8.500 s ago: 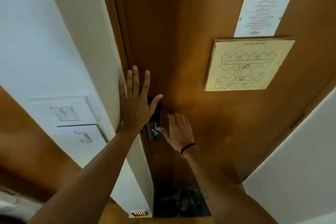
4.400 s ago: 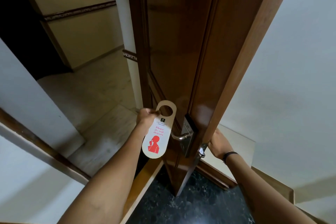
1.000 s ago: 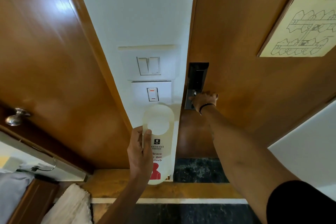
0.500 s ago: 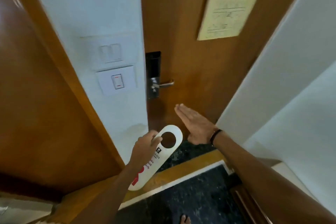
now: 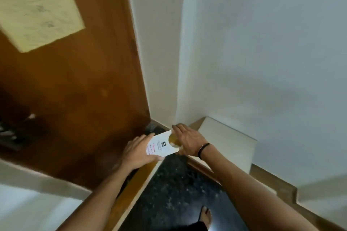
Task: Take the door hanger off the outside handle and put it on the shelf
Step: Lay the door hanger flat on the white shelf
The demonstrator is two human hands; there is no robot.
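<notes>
White card door hanger with red lettering [image 5: 161, 146] held between both hands, above dark speckled floor [image 5: 174, 189].
Left hand [image 5: 138, 151] grip closed on lettered end — right hand [image 5: 187, 139] fingers laid over hole end; cream shelf [image 5: 228, 141] just beside.

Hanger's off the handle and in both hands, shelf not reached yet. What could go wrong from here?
1. The door hanger is passing between the left hand and right hand in mid-air; a loose handover could drop it onto the dark floor.
2. The view is motion-blurred, so placing it on the white shelf could miss.
</notes>
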